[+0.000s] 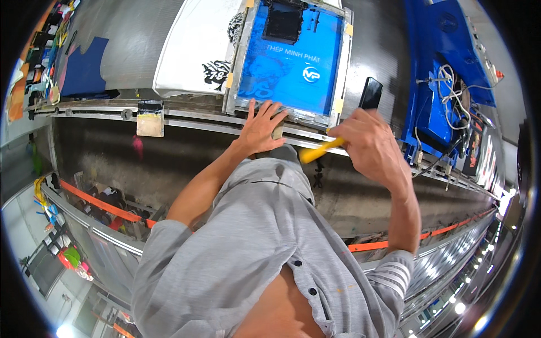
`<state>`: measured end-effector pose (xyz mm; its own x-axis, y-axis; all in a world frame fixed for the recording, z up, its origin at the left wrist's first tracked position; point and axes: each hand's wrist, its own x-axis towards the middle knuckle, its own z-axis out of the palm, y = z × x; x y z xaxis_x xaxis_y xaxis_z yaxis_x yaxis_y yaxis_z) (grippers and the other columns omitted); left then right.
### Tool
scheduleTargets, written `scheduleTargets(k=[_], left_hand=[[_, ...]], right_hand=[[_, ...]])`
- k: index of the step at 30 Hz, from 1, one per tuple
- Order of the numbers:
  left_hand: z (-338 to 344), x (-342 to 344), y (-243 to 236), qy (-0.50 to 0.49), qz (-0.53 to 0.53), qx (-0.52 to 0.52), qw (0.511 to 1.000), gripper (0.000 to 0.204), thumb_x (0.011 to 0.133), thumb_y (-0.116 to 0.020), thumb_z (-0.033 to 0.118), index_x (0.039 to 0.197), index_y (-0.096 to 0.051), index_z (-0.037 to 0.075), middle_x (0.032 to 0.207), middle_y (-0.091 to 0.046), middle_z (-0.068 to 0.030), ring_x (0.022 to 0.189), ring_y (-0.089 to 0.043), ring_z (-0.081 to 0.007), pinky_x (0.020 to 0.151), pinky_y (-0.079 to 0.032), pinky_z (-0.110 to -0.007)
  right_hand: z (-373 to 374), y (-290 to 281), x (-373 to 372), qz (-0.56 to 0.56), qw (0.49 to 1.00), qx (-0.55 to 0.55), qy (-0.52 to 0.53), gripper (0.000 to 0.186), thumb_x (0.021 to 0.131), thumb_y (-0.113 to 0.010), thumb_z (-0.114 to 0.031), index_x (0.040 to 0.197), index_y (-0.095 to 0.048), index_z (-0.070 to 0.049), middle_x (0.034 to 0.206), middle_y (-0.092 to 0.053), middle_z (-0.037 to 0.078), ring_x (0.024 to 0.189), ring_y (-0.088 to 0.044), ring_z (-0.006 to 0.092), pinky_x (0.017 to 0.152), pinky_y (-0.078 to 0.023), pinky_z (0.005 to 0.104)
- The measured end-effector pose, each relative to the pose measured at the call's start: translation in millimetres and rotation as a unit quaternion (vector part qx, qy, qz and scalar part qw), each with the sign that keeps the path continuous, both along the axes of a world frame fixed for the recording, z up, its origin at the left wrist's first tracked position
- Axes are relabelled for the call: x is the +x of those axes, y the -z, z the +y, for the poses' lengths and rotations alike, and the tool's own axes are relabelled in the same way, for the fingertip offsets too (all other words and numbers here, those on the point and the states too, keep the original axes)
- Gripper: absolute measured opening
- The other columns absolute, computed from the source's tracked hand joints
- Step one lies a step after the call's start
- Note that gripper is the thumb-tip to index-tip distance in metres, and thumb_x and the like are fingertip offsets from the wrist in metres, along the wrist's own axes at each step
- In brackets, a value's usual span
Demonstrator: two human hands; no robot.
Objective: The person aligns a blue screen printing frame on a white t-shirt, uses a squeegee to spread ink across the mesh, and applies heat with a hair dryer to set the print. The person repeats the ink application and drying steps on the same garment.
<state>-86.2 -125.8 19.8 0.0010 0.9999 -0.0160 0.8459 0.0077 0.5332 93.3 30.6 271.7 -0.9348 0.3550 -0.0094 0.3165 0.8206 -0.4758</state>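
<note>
A silk-screen printing frame (233, 84) with blue mesh lies on the long table in front of me, a patch of black ink (283, 23) near its far end. My left hand (262, 128) rests at the frame's near edge, fingers spread. A small beige piece (277, 132) shows between its thumb and forefinger; I cannot tell what it is. My right hand (373, 143) is closed around a yellow stick-like tool (320, 151), raised just right of the frame. The tool points left, and its other end is hidden by the hand.
White fabric with black print (191, 50) lies left of the frame. Beyond my right hand is a black flat rectangular object (371, 93). A blue metal machine with white cables (445, 96) stands at right. A beige-and-black card (150, 119) hangs on the table's rail (194, 123).
</note>
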Motion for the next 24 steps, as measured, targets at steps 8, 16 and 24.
scheduleTargets(k=[8,16,24], left_hand=[[5,-3,1,-0.001,-0.026,-0.015,1.000,0.083,0.072,-0.078,0.051,0.142,-0.051,0.015,0.148,-0.041,-0.0108,0.142,-0.032,-0.0321,0.117,-0.010,-0.068],[0,-10,-1,0.001,-0.023,-0.007,1.000,0.085,0.071,-0.079,0.056,0.140,-0.052,0.013,0.145,-0.043,-0.0125,0.139,-0.035,-0.0330,0.116,-0.010,-0.071],[8,-6,-9,0.026,0.000,0.000,1.000,0.089,0.066,-0.081,0.052,0.139,-0.054,0.010,0.146,-0.043,-0.0146,0.139,-0.035,-0.0355,0.115,-0.012,-0.068]], right_hand=[[-5,-2,-28,-0.054,0.723,-0.590,0.356,0.024,0.100,-0.059,-0.027,0.087,-0.057,-0.007,0.064,-0.044,-0.004,0.048,-0.036,0.0079,0.047,-0.032,0.0284],[-57,30,-17,0.274,0.581,-0.639,0.423,0.027,0.099,-0.058,-0.020,0.119,-0.051,-0.004,0.074,-0.056,0.004,0.061,-0.054,0.0107,0.046,-0.040,0.0255],[-23,21,10,0.081,0.993,0.055,0.065,0.039,0.079,-0.071,-0.003,0.118,-0.064,-0.003,0.094,-0.062,0.012,0.090,-0.066,0.0260,0.076,-0.055,0.0374]])
